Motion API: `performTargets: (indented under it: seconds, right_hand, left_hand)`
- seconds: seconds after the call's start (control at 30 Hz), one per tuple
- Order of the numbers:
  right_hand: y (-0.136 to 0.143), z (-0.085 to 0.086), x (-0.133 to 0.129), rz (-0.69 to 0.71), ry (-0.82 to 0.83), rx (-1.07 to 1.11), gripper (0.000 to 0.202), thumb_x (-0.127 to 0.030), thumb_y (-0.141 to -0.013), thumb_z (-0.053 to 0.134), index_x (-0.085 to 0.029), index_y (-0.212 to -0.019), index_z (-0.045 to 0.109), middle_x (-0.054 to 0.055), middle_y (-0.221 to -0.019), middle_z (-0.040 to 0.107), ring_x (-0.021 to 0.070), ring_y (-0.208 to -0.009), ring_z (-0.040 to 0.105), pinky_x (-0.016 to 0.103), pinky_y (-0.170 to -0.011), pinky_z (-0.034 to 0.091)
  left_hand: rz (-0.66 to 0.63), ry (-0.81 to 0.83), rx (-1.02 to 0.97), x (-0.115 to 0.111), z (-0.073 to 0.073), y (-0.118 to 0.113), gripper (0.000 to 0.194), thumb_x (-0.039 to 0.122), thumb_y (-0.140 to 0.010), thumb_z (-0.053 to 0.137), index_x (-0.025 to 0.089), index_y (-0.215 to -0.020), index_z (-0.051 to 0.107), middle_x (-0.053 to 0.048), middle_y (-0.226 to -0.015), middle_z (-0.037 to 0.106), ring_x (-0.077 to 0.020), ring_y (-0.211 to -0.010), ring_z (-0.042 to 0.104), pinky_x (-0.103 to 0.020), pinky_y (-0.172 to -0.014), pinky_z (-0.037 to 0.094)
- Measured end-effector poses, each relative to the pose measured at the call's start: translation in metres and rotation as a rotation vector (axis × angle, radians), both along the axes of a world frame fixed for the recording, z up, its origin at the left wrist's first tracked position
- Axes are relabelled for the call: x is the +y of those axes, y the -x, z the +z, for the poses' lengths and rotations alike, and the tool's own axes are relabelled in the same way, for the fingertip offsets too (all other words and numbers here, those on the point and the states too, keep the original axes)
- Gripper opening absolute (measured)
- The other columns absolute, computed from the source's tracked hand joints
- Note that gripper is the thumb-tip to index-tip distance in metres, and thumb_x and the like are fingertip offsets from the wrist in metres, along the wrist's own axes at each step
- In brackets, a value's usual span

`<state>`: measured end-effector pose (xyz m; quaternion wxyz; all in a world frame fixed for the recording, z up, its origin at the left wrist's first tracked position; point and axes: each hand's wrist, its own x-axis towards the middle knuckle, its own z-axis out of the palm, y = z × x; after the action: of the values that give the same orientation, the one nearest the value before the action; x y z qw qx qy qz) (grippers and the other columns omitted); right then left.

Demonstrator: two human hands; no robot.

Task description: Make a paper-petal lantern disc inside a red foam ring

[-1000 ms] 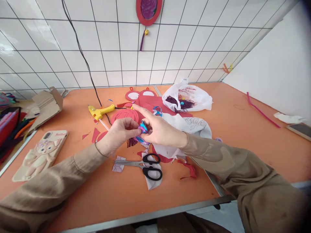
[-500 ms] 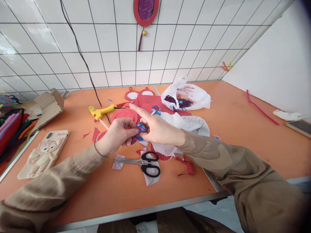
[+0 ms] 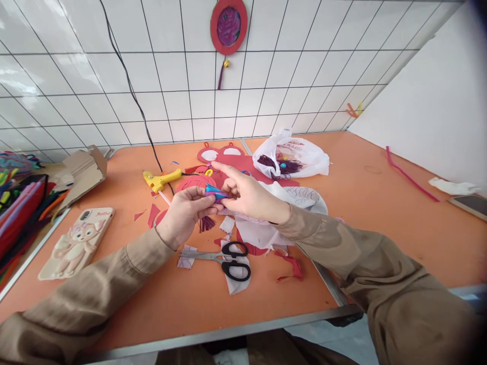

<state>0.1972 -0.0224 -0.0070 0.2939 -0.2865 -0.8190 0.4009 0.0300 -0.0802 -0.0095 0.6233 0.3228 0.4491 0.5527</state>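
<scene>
A small shiny blue-and-purple piece (image 3: 216,192) is pinched between my two hands above the middle of the table. My left hand (image 3: 187,210) grips its left end with thumb and fingertips. On its right end, my right hand (image 3: 249,197) closes its thumb and lower fingers, while the index finger stretches out to the upper left. The fingers hide part of the piece, and its material is unclear. Just below hangs or lies a dark purple tassel (image 3: 207,224). Black-handled scissors (image 3: 224,257) lie on paper scraps nearer to me.
A yellow glue gun (image 3: 162,179) with a cable lies behind my left hand, near red cut-outs (image 3: 196,183). A white plastic bag (image 3: 315,157) holds purple yarn. A phone (image 3: 78,246) lies left; a red oval ornament (image 3: 229,48) hangs on the tiled wall.
My hands have turned the blue-and-purple piece, so more of it shows. The tassel beneath is more visible. The view has tilted up slightly.
</scene>
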Motion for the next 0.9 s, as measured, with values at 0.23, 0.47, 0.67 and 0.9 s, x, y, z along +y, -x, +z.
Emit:
performTargets:
  seconds: [0.23,0.47,0.67,0.9]
  right_hand:
    - [-0.016,0.023,0.006,-0.122,-0.085,0.11,0.034,-0.016,-0.08,0.063,-0.019,-0.114,0.059,-0.003,-0.071,0.059,0.0117,-0.061,0.058,0.028,-0.061,0.047]
    - [-0.015,0.024,-0.038,0.368,-0.158,-0.431,0.007,-0.012,-0.081,0.064,-0.016,-0.076,0.063,0.0,-0.072,0.065,0.0123,-0.066,0.058,0.026,-0.063,0.041]
    - [-0.005,0.007,-0.065,0.428,-0.485,-0.871,0.015,-0.017,-0.082,0.062,-0.013,-0.096,0.065,0.009,-0.089,0.069,0.0223,-0.075,0.064,0.031,-0.054,0.025]
    - [-0.011,0.008,-0.074,0.422,-0.558,-0.879,0.02,-0.004,-0.076,0.057,-0.011,-0.094,0.062,0.012,-0.089,0.067,0.0222,-0.073,0.062,0.031,-0.055,0.028]
  left_hand:
    - [0.059,-0.076,-0.055,0.004,-0.006,0.007,0.017,0.013,-0.062,0.086,0.011,-0.065,0.07,-0.003,-0.062,0.072,-0.0111,-0.057,0.069,-0.018,-0.057,0.056]
    - [0.132,-0.098,-0.097,0.006,-0.007,0.01,0.019,0.012,-0.062,0.086,0.011,-0.065,0.067,-0.002,-0.061,0.07,-0.0096,-0.057,0.068,-0.017,-0.059,0.055]
    - [0.134,-0.098,-0.14,0.004,-0.006,0.007,0.013,0.008,-0.068,0.08,0.012,-0.067,0.067,-0.002,-0.068,0.071,-0.0117,-0.066,0.071,-0.021,-0.069,0.057]
    - [0.12,-0.118,-0.145,0.004,-0.003,0.009,0.019,0.011,-0.068,0.081,0.013,-0.066,0.063,-0.001,-0.065,0.07,-0.0109,-0.064,0.069,-0.021,-0.067,0.057]
